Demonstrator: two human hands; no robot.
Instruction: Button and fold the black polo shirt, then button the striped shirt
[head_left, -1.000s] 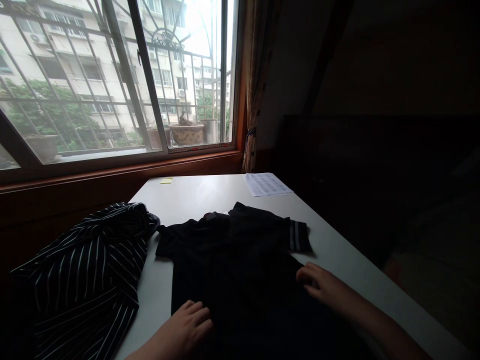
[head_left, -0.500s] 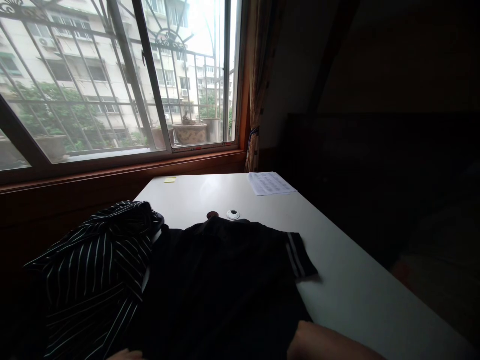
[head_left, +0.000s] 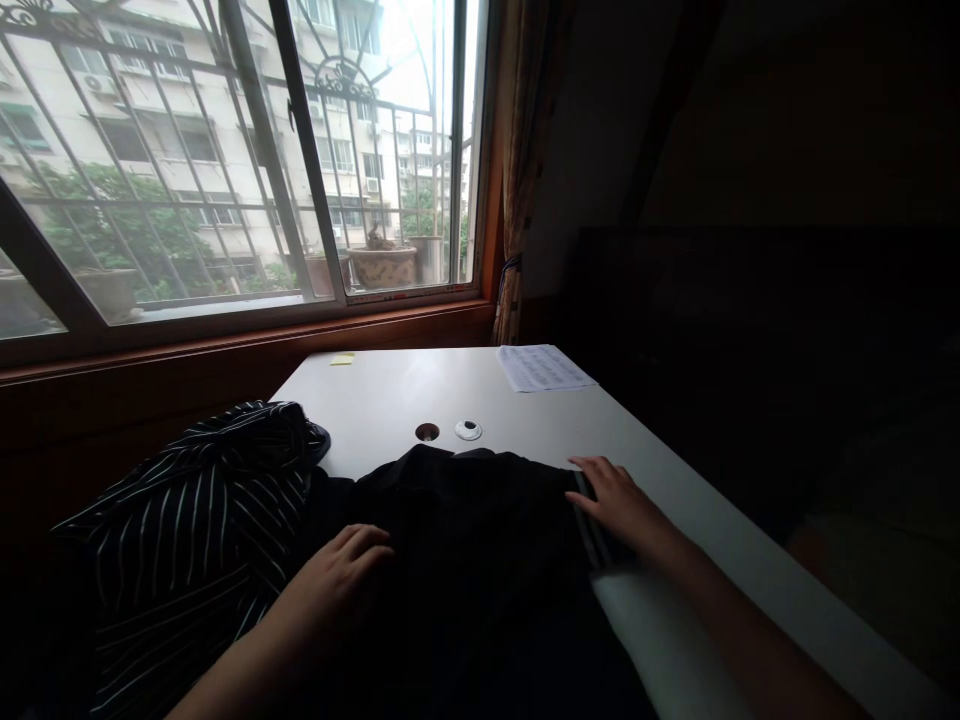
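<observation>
Black cloth with white stripes [head_left: 199,520] lies heaped on the outer side of the left hand [head_left: 346,563], right against the dark shirt [head_left: 465,570], so that edge is best kept from slipping under it. A yellow note [head_left: 343,359] sits well beyond the left hand on the white bench [head_left: 390,385]. The left hand is loosely extended over the shirt with nothing seen pinched, though the dark fabric hides whether its fingertips press; a light, flat palm would likely smooth better than dug-in fingers. The shirt itself spreads between the hands, its far edge rumpled, and easing folds outward from the middle seems wiser than tugging one side. Just past that edge, between the hands, are a round hole [head_left: 427,432] and a white cover [head_left: 469,430], worth keeping cloth clear of. Printed sheets [head_left: 546,368] lie farther off, ahead of the right hand [head_left: 619,505]. By that hand, its thumb and fingers spread apart and gripping nothing, is the banded sleeve [head_left: 596,545], which probably wants drawing out square with its stripes straight
</observation>
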